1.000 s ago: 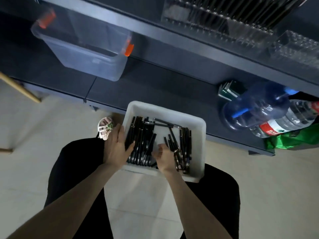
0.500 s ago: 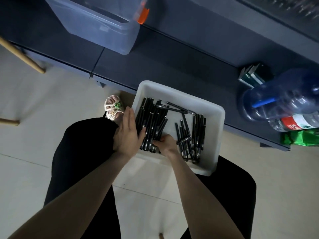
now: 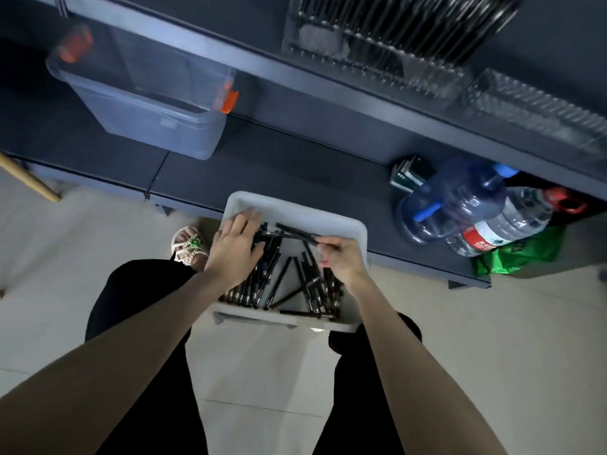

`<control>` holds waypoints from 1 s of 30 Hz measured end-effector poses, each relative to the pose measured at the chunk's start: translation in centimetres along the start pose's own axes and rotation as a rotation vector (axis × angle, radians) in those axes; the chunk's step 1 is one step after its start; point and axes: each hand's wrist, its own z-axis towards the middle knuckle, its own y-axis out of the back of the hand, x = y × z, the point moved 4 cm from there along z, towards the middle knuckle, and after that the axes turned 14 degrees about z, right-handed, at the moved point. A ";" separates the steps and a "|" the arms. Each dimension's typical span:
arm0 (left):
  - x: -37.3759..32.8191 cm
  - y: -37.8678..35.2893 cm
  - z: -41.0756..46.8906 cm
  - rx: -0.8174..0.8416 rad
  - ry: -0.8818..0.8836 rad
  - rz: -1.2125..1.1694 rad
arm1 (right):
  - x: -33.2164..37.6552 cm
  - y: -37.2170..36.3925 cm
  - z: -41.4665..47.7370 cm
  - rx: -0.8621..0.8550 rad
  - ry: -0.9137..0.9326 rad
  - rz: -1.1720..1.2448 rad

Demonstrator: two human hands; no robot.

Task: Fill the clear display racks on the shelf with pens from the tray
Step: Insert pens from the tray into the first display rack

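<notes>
A white tray (image 3: 356,231) rests on my lap, holding several black pens (image 3: 305,280). My left hand (image 3: 235,249) lies over the pens at the tray's left side, fingers spread toward the far rim. My right hand (image 3: 345,261) pinches a black pen (image 3: 295,233) that lies crosswise near the tray's far end. On the upper shelf, a clear display rack (image 3: 371,50) stands filled with dark pens. To its right sits another clear rack (image 3: 532,110); its contents are too blurred to read.
A clear storage bin with orange latches (image 3: 147,103) sits on the lower shelf at left. Water bottles (image 3: 460,201), a green bag (image 3: 515,254) and small green boxes (image 3: 407,174) crowd the lower shelf at right. A wooden stick (image 3: 29,178) leans at far left.
The view tilted up, bringing the racks into sight. My left hand slid forward over the pens. My right hand moved from the tray's near side to its far end and pinched a pen.
</notes>
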 end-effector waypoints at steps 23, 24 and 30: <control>-16.1 19.5 14.4 -0.265 -0.212 -0.388 | 30.0 13.2 -4.3 -0.448 0.920 0.255; -15.5 19.7 14.9 -0.296 -0.149 -0.402 | 30.6 13.5 -4.1 -0.479 0.946 0.217; -11.2 20.5 17.5 -0.459 0.204 -0.281 | 32.8 14.1 -1.6 -0.591 1.074 0.016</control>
